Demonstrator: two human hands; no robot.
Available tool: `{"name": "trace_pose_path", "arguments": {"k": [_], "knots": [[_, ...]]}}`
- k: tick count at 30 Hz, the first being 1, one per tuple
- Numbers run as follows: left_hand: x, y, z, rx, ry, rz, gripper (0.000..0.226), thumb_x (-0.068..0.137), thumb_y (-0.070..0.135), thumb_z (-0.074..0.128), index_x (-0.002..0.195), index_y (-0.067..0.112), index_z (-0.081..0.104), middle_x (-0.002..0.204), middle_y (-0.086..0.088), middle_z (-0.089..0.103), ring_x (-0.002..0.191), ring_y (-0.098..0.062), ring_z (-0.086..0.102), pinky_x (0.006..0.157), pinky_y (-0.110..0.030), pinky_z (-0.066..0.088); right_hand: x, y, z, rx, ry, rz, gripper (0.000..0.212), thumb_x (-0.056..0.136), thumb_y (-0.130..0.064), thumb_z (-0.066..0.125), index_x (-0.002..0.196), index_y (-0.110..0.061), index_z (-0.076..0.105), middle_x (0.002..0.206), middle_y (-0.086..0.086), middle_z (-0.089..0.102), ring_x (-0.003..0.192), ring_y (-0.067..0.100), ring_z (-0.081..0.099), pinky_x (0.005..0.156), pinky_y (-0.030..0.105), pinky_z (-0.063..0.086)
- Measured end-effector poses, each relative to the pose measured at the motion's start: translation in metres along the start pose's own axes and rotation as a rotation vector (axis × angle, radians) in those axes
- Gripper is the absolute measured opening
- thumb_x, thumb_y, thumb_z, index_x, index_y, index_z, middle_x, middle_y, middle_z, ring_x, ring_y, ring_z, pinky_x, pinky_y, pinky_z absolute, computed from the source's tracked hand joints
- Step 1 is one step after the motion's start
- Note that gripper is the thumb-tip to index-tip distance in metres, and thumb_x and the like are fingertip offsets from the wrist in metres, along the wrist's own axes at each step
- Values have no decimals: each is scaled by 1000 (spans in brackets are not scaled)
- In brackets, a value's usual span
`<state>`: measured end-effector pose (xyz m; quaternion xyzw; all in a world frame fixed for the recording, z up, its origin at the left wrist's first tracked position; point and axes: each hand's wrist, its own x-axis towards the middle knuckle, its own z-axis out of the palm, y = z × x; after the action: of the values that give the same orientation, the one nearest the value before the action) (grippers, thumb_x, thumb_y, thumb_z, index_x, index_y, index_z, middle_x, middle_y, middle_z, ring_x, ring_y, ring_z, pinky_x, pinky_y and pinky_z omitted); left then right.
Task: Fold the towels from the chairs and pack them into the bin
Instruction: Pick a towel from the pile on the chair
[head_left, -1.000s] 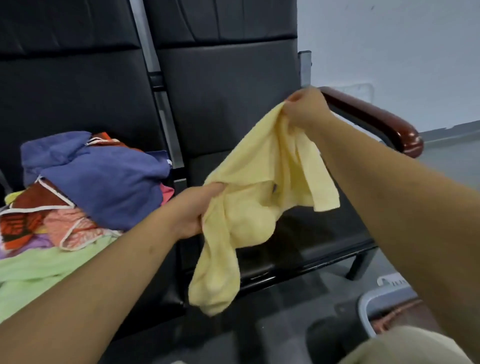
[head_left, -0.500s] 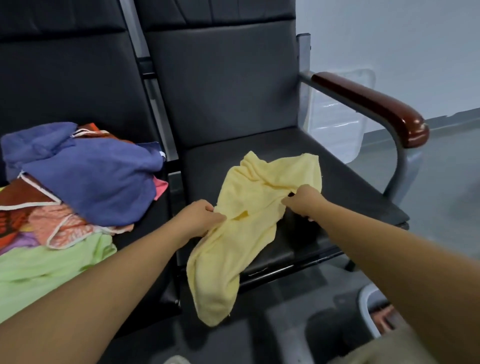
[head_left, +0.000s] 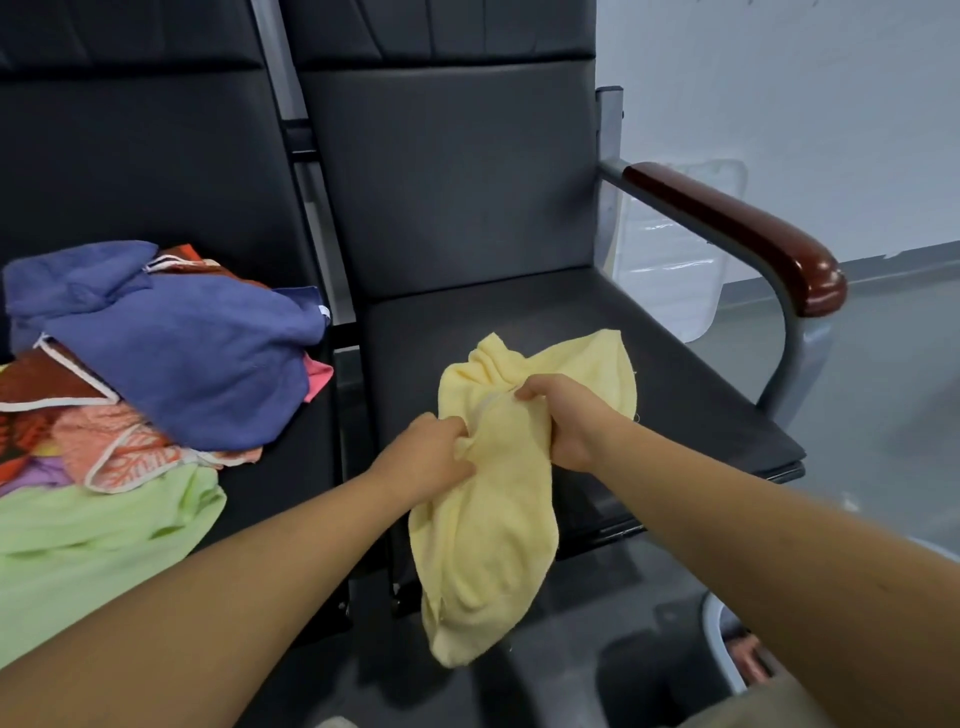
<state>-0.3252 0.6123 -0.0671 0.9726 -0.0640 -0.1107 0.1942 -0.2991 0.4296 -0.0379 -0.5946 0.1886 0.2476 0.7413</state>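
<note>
A pale yellow towel (head_left: 488, 525) lies bunched on the front of the right black chair seat (head_left: 675, 395), its lower half hanging over the seat edge. My left hand (head_left: 426, 457) grips the towel's left side, fingers curled into the cloth. My right hand (head_left: 563, 415) holds its upper middle, close beside the left hand. On the left chair sits a heap of towels: a blue one (head_left: 171, 353) on top, orange patterned ones (head_left: 119, 447) under it, a light green one (head_left: 88, 540) in front. A white bin's rim (head_left: 719, 649) shows at the bottom right.
The right chair has a dark red wooden armrest (head_left: 743, 234) on a grey metal frame. A clear plastic lid (head_left: 670, 254) leans against the white wall behind it. Grey floor (head_left: 893, 405) lies to the right and below the seats.
My right hand came down from near the armrest to the seat and moved left, close to my left hand. The towel went from stretched in the air to bunched on the seat.
</note>
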Motion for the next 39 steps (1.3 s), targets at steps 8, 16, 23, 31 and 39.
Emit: {"name": "trace_pose_path", "arguments": {"k": [8, 16, 23, 31, 39], "knots": [[5, -22, -25, -1010, 53, -362, 18, 82, 21, 61, 85, 8, 74, 87, -8, 73, 75, -24, 68, 68, -32, 53, -7, -12, -24, 160, 55, 48, 49, 77, -11, 74, 123, -7, 57, 114, 17, 70, 100, 34, 70, 87, 45, 57], [-5, -52, -57, -1533, 107, -499, 28, 88, 10, 45, 94, 4, 71, 88, -15, 74, 77, -29, 69, 75, -36, 53, -13, -20, -48, 4, 44, 254, 44, 84, -13, 76, 125, -1, 63, 114, 19, 72, 107, 33, 69, 93, 48, 54], [-6, -63, -55, -1313, -73, -573, 18, 94, 8, 52, 97, 3, 69, 82, -9, 72, 71, -23, 68, 66, -32, 56, -21, -22, -46, 119, -137, 49, 38, 92, -9, 57, 125, 8, 60, 128, 23, 64, 121, 36, 62, 102, 45, 49], [-13, -56, -56, -1311, -129, -509, 24, 81, -1, 43, 99, 0, 59, 94, -18, 67, 78, -30, 68, 63, -38, 59, -16, -19, -38, -10, -25, 212, 34, 89, -9, 71, 120, 4, 63, 111, 23, 72, 101, 35, 70, 85, 49, 58], [-16, -42, -62, -1326, -86, -463, 13, 89, 2, 55, 98, -1, 65, 89, -15, 69, 72, -24, 68, 60, -35, 57, -27, -33, -36, 70, -47, 139, 43, 87, -13, 73, 127, 0, 60, 118, 22, 69, 110, 37, 67, 95, 51, 53]]}}
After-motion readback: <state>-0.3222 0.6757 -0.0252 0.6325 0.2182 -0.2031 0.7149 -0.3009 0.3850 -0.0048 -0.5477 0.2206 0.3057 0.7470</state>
